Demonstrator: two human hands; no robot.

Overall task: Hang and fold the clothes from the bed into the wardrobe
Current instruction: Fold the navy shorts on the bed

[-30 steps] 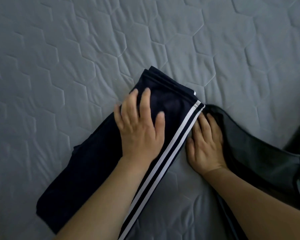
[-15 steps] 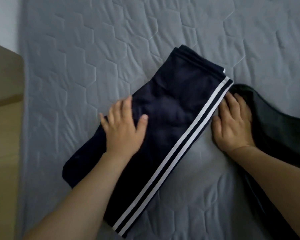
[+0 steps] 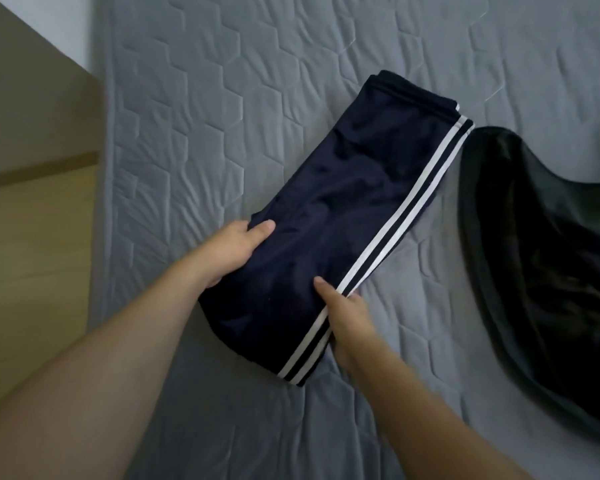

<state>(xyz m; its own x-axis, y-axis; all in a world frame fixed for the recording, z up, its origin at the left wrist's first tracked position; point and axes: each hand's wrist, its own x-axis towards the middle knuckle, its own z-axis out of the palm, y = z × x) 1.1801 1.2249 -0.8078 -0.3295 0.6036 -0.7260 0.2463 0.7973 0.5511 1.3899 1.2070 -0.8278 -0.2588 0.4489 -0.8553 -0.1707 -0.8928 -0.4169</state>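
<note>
Fingers of both hands, left [image 3: 234,244] and right [image 3: 349,315], pinching folded navy trousers [image 3: 333,216] (white-striped) on grey bed [image 3: 194,133]

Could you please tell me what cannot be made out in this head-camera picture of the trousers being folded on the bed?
- Fingers of the left hand and right hand: tucked under the navy trousers; only the thumbs show on top.
- Dark garment: cut off by the right edge; its type is unclear.
- Wardrobe: not identifiable; the wooden furniture is cut off at the left edge.

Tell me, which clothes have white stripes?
The folded navy trousers, held by both hands. The dark garment beside them on the right is plain.
</note>
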